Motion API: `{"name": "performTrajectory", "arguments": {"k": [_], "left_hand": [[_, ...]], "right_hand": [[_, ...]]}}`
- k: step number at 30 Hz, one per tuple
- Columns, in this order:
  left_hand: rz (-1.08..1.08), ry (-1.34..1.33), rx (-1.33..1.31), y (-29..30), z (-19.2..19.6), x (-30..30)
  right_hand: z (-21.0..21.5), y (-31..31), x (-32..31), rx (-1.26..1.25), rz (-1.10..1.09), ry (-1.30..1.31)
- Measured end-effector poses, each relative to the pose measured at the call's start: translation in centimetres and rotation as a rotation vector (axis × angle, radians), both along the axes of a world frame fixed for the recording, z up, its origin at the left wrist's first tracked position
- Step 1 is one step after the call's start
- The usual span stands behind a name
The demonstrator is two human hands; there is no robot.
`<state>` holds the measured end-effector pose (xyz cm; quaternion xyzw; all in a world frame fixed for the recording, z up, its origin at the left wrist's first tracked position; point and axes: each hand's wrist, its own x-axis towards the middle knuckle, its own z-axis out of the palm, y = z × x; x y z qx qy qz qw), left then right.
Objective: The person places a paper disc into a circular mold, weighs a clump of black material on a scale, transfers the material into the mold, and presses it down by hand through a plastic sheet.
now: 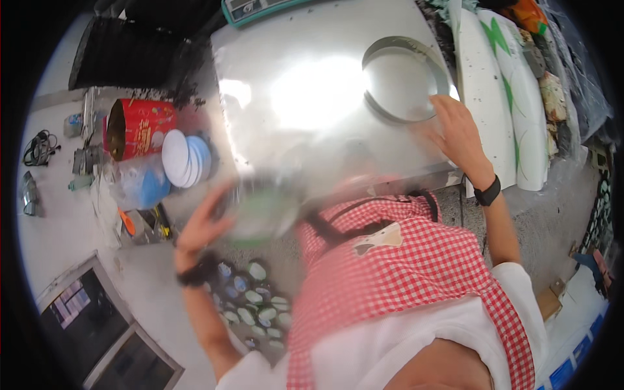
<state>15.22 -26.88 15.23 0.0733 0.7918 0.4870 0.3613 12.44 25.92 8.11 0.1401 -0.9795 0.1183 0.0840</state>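
At the table's near left corner, my left hand (203,224) grips the edge of a round, clear and greenish container (263,211). Both are smeared by motion, and the fingertips are hard to make out. Near the table's right edge, my right hand (458,133) has its fingers spread and holds nothing. Its fingertips reach the near right rim of a wide metal ring (379,106). The ring stands on the shiny metal tabletop (292,143).
Several round white-and-green containers (247,315) lie on the floor at lower left. A red tin (148,127), white discs (175,156) and orange-handled scissors (127,222) are left of the table. A teal-edged scale (260,10) sits at the far edge; white-and-green sheeting (491,97) stands right.
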Motion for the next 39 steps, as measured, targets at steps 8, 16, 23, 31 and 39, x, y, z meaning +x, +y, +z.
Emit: {"name": "performTrajectory", "arguments": {"k": [8,16,23,31,39], "left_hand": [[-0.452,0.596,-0.230,8.9,-9.0,-0.5],[-0.353,0.604,-0.259,9.9,-13.6,0.1],[-0.339,0.465,-0.151,8.9,-11.5,-3.6],[0.142,0.604,0.163,15.1,-0.6,-12.7],[-0.366,1.332,-0.067,10.5,-4.9,-3.6]], "right_hand": [[-3.6,-4.9,-2.6,0.155,0.242,-0.260],[-3.8,-4.5,-0.2,0.149,0.236,-0.253],[1.4,-3.8,1.8,-0.220,0.429,-0.324],[3.2,-8.7,0.8,-0.205,0.801,-0.520],[3.1,-16.0,3.5,-0.501,0.824,-0.459]]}}
